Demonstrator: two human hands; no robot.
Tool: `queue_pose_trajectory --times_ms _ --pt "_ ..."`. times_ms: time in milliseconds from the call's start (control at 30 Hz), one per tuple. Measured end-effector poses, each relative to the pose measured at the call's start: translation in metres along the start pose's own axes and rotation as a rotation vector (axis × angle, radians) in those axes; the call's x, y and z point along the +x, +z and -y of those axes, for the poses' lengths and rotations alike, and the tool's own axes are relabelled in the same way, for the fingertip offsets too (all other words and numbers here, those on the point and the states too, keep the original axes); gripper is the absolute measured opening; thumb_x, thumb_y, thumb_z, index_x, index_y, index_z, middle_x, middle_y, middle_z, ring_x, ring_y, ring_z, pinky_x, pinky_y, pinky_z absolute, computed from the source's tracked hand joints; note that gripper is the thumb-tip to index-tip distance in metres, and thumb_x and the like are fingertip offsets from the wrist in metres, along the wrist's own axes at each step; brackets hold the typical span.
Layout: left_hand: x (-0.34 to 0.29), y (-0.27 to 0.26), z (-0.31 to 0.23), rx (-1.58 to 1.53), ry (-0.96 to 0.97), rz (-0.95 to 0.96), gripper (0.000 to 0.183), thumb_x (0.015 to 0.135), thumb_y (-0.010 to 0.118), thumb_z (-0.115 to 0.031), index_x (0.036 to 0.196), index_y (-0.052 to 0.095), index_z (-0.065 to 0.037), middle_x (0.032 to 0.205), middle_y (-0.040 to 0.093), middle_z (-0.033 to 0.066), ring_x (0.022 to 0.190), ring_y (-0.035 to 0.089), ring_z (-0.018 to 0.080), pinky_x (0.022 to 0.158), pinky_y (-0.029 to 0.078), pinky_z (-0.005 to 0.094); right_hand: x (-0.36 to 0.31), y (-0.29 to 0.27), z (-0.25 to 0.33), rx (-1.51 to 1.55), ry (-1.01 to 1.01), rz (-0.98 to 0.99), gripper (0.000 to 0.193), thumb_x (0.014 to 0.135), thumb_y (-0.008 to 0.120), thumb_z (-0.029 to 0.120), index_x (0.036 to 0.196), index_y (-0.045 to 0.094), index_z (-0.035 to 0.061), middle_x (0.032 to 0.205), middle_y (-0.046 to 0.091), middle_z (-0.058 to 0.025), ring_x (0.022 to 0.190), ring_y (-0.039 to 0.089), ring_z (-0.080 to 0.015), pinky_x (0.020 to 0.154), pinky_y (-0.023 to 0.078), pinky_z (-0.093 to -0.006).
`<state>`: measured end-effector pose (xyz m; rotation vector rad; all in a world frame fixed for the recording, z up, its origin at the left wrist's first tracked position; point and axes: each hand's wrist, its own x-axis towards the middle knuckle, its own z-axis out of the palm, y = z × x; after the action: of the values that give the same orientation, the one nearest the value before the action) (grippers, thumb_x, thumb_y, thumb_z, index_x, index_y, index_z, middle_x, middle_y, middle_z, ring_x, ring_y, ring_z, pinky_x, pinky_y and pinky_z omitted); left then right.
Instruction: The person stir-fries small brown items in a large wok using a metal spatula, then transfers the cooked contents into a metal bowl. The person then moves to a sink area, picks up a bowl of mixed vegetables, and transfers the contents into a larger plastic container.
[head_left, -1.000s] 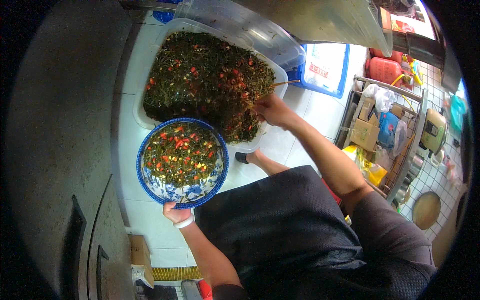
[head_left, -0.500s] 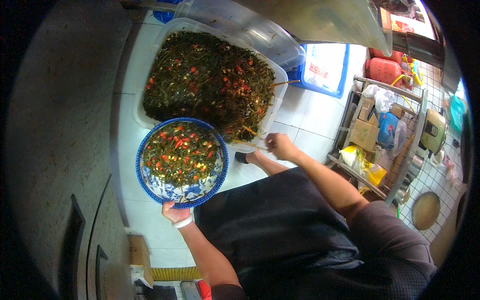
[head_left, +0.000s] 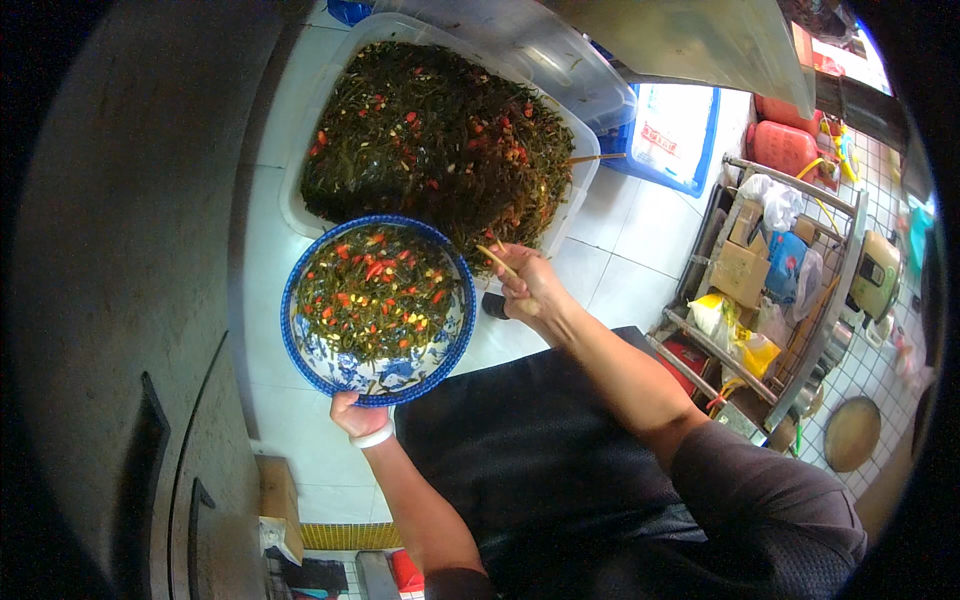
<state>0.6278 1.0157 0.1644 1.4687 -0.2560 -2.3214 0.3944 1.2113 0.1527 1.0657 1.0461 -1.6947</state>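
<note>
My left hand point(head_left: 360, 415) grips the near rim of a blue-and-white patterned bowl point(head_left: 395, 378). The bowl holds dark green strands mixed with red chili pieces and pale yellow bits. Wooden chopsticks point(head_left: 496, 261) are in my closed right hand point(head_left: 527, 287), just right of the bowl, their tips at the near edge of a large clear plastic tub point(head_left: 582, 185). The tub is filled with the same dark green strands point(head_left: 430, 130) and chili. The bowl overlaps the tub's near left corner. Another thin wooden stick point(head_left: 600, 157) pokes out over the tub's right side.
A grey metal cabinet point(head_left: 140, 250) runs along the left. Behind the tub stand another clear container point(head_left: 520, 55) and a blue crate point(head_left: 700, 160). To the right is a metal rack point(head_left: 780, 385) with boxes and bags. A cardboard box point(head_left: 278, 500) sits at lower left.
My right hand has moved left and up toward the bowl, and the chopsticks are now drawn closer together. The bowl sits slightly higher and farther right in view, as does the tub.
</note>
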Motion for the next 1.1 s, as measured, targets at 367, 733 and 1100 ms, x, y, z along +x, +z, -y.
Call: queue_pose_trajectory --times_ms 367,733,1100 --pt "-0.003 0.009 -0.001 -0.014 -0.001 0.018 0.067 0.048 0.045 -0.009 0.114 0.049 -0.002 0.11 0.055 0.0116 0.103 0.051 0.0312 0.092 0.04 0.0454 -0.015 0.026 0.092 -0.386 -0.031 0.097 0.018 0.089 0.037 0.005 0.101 0.047 -0.0036 0.068 0.055 -0.009 0.037 0.036 -0.0049 0.03 0.025 -0.0182" --pt "-0.002 0.009 0.004 -0.029 0.017 -0.001 0.067 0.048 0.045 -0.01 0.115 0.049 -0.002 0.109 0.056 0.0109 0.102 0.052 0.0315 0.09 0.041 0.045 -0.086 -0.006 0.11 -1.96 -0.627 -0.051 0.016 0.075 0.049 0.002 0.087 0.057 -0.0046 0.073 0.059 -0.0232 0.074 0.058 -0.0398 0.067 0.047 -0.0453" --pt "0.0 0.001 0.003 -0.031 0.009 -0.005 0.066 0.048 0.045 -0.01 0.114 0.05 -0.003 0.108 0.056 0.0111 0.102 0.051 0.0316 0.09 0.041 0.0453 0.016 0.011 0.063 -1.063 -0.374 -0.032 0.021 0.074 0.068 0.01 0.086 0.055 -0.0022 0.058 0.049 -0.0017 0.045 0.043 -0.0106 0.039 0.031 -0.0246"
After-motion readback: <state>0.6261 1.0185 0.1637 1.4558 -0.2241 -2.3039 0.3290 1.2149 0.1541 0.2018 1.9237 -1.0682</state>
